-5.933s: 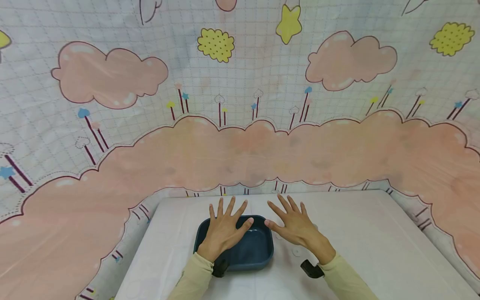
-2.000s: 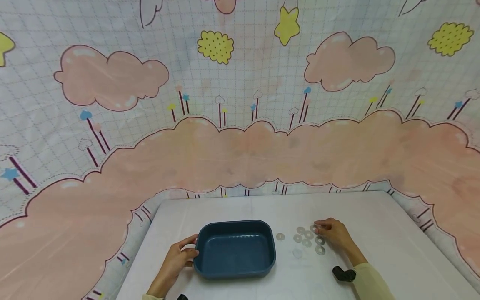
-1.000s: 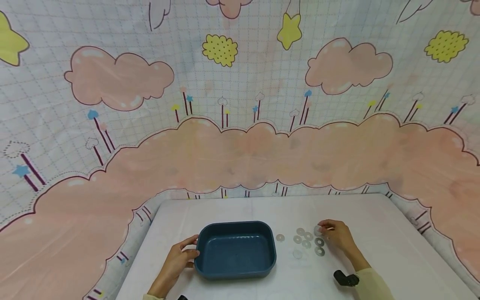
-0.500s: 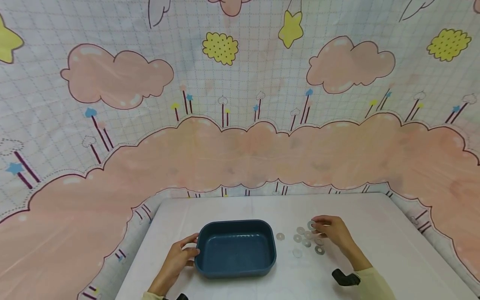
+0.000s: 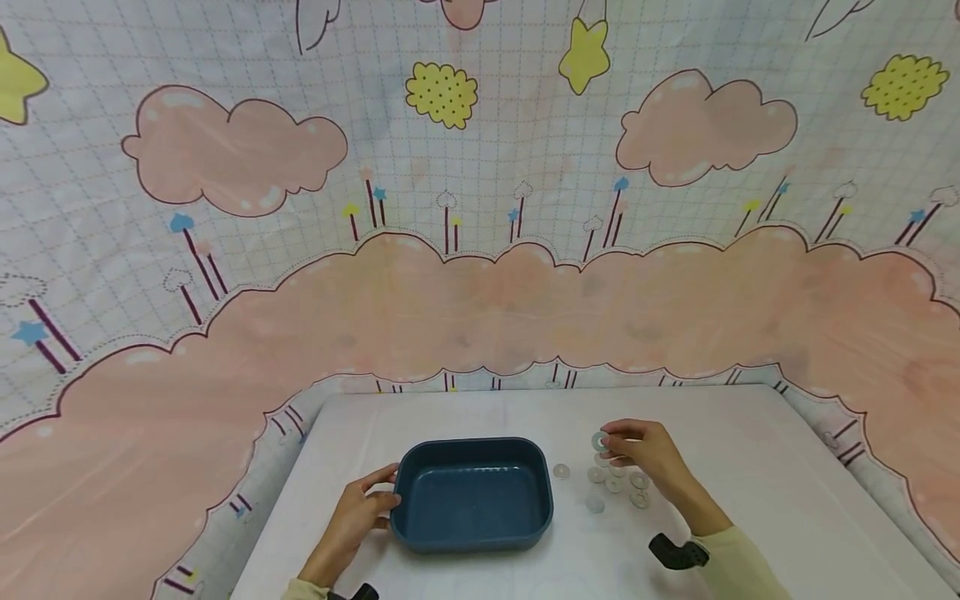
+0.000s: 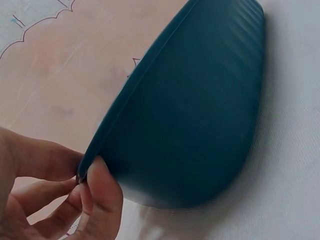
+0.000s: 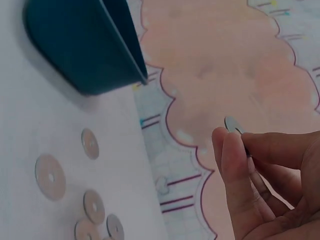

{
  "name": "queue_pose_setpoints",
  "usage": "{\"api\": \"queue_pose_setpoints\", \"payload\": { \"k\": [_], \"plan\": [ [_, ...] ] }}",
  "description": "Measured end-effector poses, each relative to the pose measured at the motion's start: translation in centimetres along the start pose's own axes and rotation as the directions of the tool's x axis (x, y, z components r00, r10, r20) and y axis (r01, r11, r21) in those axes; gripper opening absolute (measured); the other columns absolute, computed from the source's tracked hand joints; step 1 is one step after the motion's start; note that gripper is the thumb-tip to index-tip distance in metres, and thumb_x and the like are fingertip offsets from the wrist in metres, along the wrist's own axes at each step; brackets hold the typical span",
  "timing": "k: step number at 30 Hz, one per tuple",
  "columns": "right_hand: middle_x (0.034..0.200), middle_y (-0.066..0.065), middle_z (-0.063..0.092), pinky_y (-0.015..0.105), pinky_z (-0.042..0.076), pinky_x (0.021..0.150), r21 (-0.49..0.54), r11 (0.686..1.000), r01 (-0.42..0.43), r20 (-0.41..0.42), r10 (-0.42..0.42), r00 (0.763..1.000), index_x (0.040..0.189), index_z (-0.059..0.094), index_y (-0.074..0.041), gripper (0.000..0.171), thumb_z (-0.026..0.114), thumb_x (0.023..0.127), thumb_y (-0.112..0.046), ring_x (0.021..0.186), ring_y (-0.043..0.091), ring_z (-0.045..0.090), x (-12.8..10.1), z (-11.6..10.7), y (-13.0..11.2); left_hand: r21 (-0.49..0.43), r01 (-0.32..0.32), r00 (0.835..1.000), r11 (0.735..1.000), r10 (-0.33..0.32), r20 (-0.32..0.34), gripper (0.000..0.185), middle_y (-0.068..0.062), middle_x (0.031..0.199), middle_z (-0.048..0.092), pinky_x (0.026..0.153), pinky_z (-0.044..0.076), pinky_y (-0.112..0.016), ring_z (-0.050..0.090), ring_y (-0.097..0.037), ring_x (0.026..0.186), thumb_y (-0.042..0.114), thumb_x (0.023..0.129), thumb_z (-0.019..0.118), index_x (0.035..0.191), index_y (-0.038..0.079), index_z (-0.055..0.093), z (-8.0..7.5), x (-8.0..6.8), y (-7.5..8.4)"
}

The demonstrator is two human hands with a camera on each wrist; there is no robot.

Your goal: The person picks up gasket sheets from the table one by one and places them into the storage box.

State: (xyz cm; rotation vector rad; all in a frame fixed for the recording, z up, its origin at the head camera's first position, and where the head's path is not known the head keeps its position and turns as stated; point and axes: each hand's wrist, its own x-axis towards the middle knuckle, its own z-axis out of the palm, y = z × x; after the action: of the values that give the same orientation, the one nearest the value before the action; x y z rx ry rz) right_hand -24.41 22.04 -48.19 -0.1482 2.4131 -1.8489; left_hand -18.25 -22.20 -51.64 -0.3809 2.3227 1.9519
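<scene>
A flat metal washer (image 7: pixel 230 122) is pinched, raised off the table, between the thumb and fingertips of a person's right hand (image 5: pixel 647 454), at about two o'clock from a dark blue container (image 5: pixel 474 507). The left hand (image 5: pixel 352 517) grips that container at nine o'clock, its thumb and fingers clamped on the rim, as the left wrist view shows. More washers (image 5: pixel 611 487) lie in a loose cluster at three o'clock from the container, some nearly touching, with the right hand's fingers partly hiding those directly beneath. A lone washer (image 5: pixel 557 473) sits just beside the container, at eight o'clock from the held piece, and a larger, paler disc (image 5: pixel 595 510) lies at six o'clock. The container's right wall stands between the loose pieces and its own interior. Below the hands, black wrist devices (image 5: pixel 677 552) show at both cuffs, the left one cut by the frame, with a pale yellow sleeve (image 5: pixel 742 567) reaching in from five o'clock. All rests on a white-covered table (image 5: pixel 735 467); beyond it, toward twelve o'clock, hangs a backdrop (image 5: pixel 525 308) printed with peach clouds and yellow stars.
</scene>
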Motion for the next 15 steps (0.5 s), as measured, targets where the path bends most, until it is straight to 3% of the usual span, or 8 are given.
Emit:
{"api": "queue_pose_setpoints", "payload": {
  "k": [15],
  "plan": [
    [0.096, 0.013, 0.072, 0.026, 0.059, 0.071, 0.123, 0.992, 0.002, 0.077, -0.012, 0.997, 0.116, 0.061, 0.012, 0.031, 0.065, 0.092, -0.008, 0.079, 0.017, 0.074, 0.3, 3.5, -2.6, -0.015, -0.009, 1.000, 1.000, 0.008, -0.021, 0.053, -0.014, 0.118, 0.057, 0.054, 0.049, -0.030, 0.059, -0.014, 0.078, -0.003, 0.080, 0.064, 0.133, 0.000, 0.059, 0.0, 0.1, -0.2]
  ]
}}
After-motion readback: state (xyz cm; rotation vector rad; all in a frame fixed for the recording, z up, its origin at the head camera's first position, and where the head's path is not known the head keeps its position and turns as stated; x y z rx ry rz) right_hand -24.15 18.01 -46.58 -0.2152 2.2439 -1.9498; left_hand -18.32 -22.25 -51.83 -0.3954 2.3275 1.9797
